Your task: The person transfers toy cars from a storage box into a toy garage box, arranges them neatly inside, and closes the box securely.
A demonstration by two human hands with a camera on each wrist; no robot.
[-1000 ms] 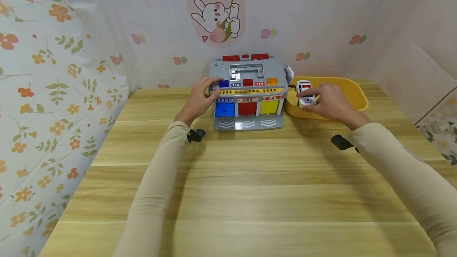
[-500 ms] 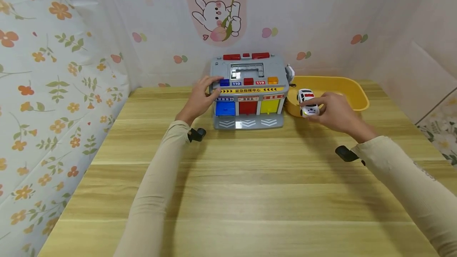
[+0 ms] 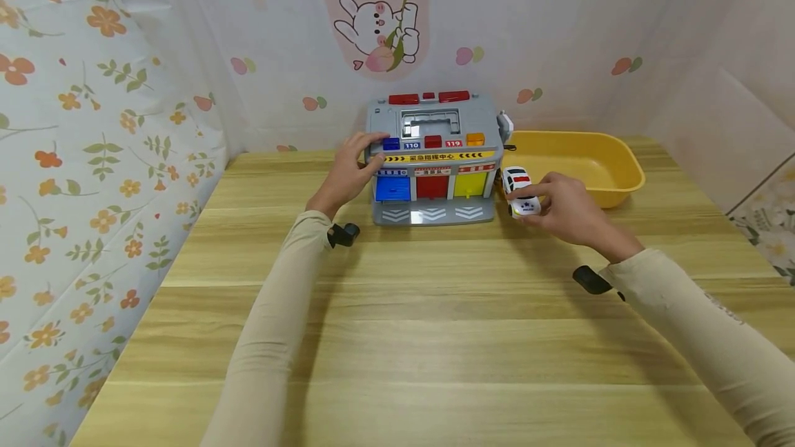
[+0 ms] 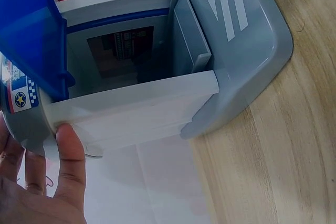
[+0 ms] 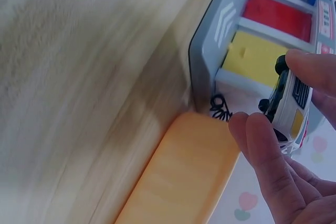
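A grey toy garage [image 3: 435, 178] stands at the back of the table. Its blue door [image 4: 37, 30] is swung up and the bay behind it shows; the red door [image 3: 432, 187] and yellow door [image 3: 470, 185] are down. My left hand [image 3: 349, 174] holds the garage's left upper corner, thumb at the front edge and fingers over the roof beside the blue button [image 3: 390, 143]. A white toy police car [image 3: 520, 188] is pinched between thumb and fingers of my right hand [image 3: 568, 209]. In the right wrist view the car is above the table, its wheels showing, right of the garage.
A yellow basin [image 3: 611, 161] stands right of the garage, behind my right hand. A thin black coiled cord [image 5: 219, 107] lies between basin and garage. A printed cloth [image 3: 261, 33] hangs behind the wooden table [image 3: 435, 323].
My right hand has brought the police car forward out over the basin's front rim, then left toward the garage. The left hand stays on the garage corner.
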